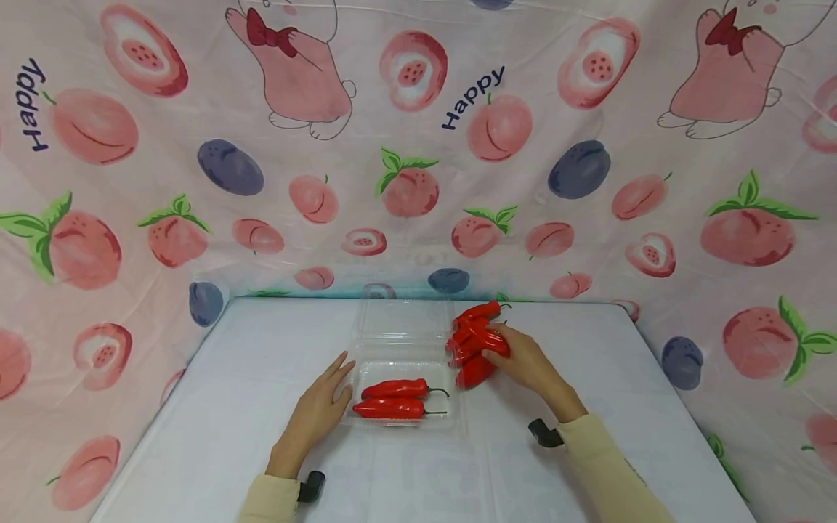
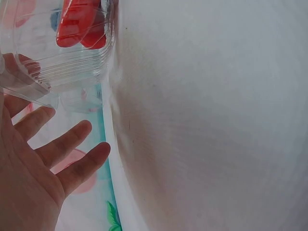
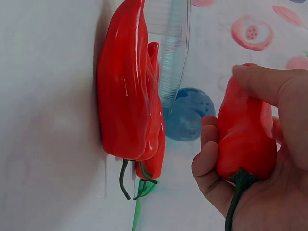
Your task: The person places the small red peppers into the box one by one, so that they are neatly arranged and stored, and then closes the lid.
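Note:
My right hand grips a red chili pepper with thumb and curled fingers, its green stem pointing toward the wrist. In the right wrist view, that pepper is held apart from several other red peppers lying on the table. A clear plastic box stands between the hands, its hinged lid laid back. Two red peppers lie side by side inside, stems to the right. Beside the box's left edge is my left hand, fingers spread; whether they touch the plastic is hard to tell.
Under everything is a white-covered table. A peach-print cloth hangs behind the table and along its sides. Dark wrist-camera mounts sit by both sleeves. The remaining pepper pile lies right of the box, near the back edge.

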Demonstrator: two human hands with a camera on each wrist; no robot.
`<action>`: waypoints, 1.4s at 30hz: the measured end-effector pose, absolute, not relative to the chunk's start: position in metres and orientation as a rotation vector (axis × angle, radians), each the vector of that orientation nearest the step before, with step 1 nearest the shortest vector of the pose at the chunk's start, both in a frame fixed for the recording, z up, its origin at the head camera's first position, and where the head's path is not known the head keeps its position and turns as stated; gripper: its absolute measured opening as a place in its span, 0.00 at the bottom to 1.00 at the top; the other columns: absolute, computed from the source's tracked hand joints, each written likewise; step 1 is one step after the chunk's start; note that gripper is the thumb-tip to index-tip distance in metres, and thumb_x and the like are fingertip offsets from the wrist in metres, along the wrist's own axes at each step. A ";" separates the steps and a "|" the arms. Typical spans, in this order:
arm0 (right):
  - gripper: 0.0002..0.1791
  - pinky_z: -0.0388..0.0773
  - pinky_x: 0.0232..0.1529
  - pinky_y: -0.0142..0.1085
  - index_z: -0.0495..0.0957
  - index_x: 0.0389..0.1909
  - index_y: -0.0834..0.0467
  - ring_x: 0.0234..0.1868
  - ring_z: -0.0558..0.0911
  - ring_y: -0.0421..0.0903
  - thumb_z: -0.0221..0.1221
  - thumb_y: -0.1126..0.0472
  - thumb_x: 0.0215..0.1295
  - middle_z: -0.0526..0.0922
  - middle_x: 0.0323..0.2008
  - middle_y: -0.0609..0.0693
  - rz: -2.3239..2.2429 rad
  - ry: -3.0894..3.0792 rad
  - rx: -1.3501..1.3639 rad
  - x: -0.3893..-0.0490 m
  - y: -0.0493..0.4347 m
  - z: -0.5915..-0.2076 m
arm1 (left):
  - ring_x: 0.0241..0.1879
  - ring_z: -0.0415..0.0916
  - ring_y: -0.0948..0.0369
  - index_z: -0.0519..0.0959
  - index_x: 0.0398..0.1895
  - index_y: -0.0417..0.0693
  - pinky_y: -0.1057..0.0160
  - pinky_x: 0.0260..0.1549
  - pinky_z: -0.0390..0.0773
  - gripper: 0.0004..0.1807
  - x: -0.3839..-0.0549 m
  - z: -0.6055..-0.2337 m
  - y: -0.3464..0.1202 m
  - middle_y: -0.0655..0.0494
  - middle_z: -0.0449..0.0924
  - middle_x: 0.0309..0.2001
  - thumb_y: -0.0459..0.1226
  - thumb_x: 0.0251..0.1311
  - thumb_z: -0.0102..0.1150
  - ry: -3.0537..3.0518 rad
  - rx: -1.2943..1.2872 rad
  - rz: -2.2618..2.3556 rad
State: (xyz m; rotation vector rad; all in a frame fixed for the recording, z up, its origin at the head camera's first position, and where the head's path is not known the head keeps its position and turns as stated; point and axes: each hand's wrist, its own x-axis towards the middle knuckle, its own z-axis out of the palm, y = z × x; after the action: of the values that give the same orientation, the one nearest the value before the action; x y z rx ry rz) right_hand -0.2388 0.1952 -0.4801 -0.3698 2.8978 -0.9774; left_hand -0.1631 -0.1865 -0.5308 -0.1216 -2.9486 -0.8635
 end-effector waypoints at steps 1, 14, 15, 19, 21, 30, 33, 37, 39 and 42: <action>0.35 0.79 0.59 0.55 0.64 0.70 0.56 0.63 0.75 0.59 0.64 0.52 0.64 0.76 0.64 0.58 -0.986 2.892 -0.371 -0.239 0.194 -0.480 | 0.73 0.62 0.49 0.67 0.72 0.57 0.41 0.64 0.71 0.29 -0.163 -0.531 -0.187 0.58 0.56 0.77 0.45 0.67 0.54 -2.949 -0.121 -0.864; 0.26 0.76 0.62 0.56 0.66 0.69 0.58 0.63 0.75 0.58 0.51 0.52 0.73 0.75 0.64 0.58 -1.112 2.878 -0.517 -0.234 0.187 -0.480 | 0.73 0.62 0.48 0.67 0.71 0.57 0.40 0.63 0.71 0.29 -0.162 -0.530 -0.185 0.57 0.57 0.77 0.45 0.67 0.55 -2.938 -0.123 -0.861; 0.26 0.77 0.61 0.55 0.67 0.68 0.58 0.62 0.75 0.57 0.52 0.53 0.73 0.76 0.63 0.57 -1.118 2.880 -0.518 -0.233 0.186 -0.480 | 0.73 0.62 0.48 0.67 0.71 0.57 0.40 0.63 0.71 0.29 -0.162 -0.530 -0.186 0.57 0.57 0.77 0.45 0.67 0.55 -2.938 -0.123 -0.862; 0.26 0.80 0.57 0.52 0.68 0.67 0.58 0.56 0.77 0.54 0.54 0.54 0.72 0.78 0.58 0.57 -1.086 2.919 -0.551 -0.231 0.182 -0.480 | 0.73 0.62 0.48 0.67 0.72 0.57 0.40 0.63 0.71 0.29 -0.162 -0.529 -0.186 0.57 0.57 0.77 0.45 0.67 0.55 -2.933 -0.125 -0.868; 0.25 0.82 0.54 0.49 0.69 0.66 0.58 0.53 0.77 0.52 0.55 0.54 0.71 0.78 0.55 0.56 -1.076 2.931 -0.561 -0.230 0.180 -0.479 | 0.73 0.62 0.48 0.67 0.72 0.57 0.41 0.63 0.71 0.29 -0.162 -0.529 -0.186 0.58 0.57 0.77 0.45 0.67 0.55 -2.931 -0.127 -0.864; 0.26 0.84 0.50 0.47 0.70 0.64 0.56 0.53 0.77 0.52 0.60 0.57 0.67 0.76 0.54 0.56 -1.101 2.923 -0.537 -0.228 0.172 -0.477 | 0.73 0.62 0.49 0.67 0.71 0.57 0.41 0.63 0.71 0.28 -0.162 -0.530 -0.186 0.58 0.57 0.77 0.44 0.68 0.54 -2.934 -0.131 -0.862; 0.26 0.85 0.51 0.48 0.70 0.64 0.55 0.54 0.76 0.53 0.61 0.57 0.65 0.75 0.55 0.56 -1.127 2.906 -0.518 -0.227 0.169 -0.476 | 0.73 0.62 0.49 0.67 0.71 0.57 0.41 0.63 0.71 0.28 -0.163 -0.530 -0.186 0.58 0.57 0.77 0.44 0.67 0.54 -2.934 -0.129 -0.860; 0.27 0.84 0.52 0.50 0.69 0.64 0.55 0.57 0.76 0.54 0.61 0.56 0.65 0.74 0.59 0.56 -1.133 2.896 -0.512 -0.225 0.163 -0.476 | 0.72 0.63 0.49 0.68 0.71 0.57 0.41 0.63 0.72 0.29 -0.163 -0.531 -0.186 0.58 0.57 0.77 0.44 0.67 0.55 -2.933 -0.121 -0.851; 0.28 0.83 0.53 0.50 0.69 0.65 0.56 0.58 0.76 0.54 0.61 0.55 0.66 0.74 0.60 0.56 -1.124 2.901 -0.522 -0.224 0.160 -0.477 | 0.72 0.63 0.48 0.68 0.71 0.57 0.41 0.63 0.72 0.29 -0.163 -0.531 -0.186 0.58 0.57 0.77 0.44 0.67 0.56 -2.931 -0.119 -0.851; 0.29 0.82 0.55 0.51 0.68 0.66 0.55 0.59 0.75 0.54 0.61 0.54 0.66 0.75 0.61 0.55 -1.112 2.908 -0.522 -0.223 0.157 -0.478 | 0.72 0.63 0.48 0.68 0.71 0.57 0.41 0.63 0.71 0.28 -0.163 -0.531 -0.186 0.57 0.57 0.77 0.44 0.67 0.55 -2.929 -0.128 -0.852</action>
State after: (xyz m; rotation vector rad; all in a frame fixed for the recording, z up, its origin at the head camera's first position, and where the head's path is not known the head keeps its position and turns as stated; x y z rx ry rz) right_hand -0.2230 0.1566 -0.4777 -0.5223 2.9080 -1.1118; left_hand -0.1631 -0.1863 -0.5308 -0.1281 -2.9289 -0.8524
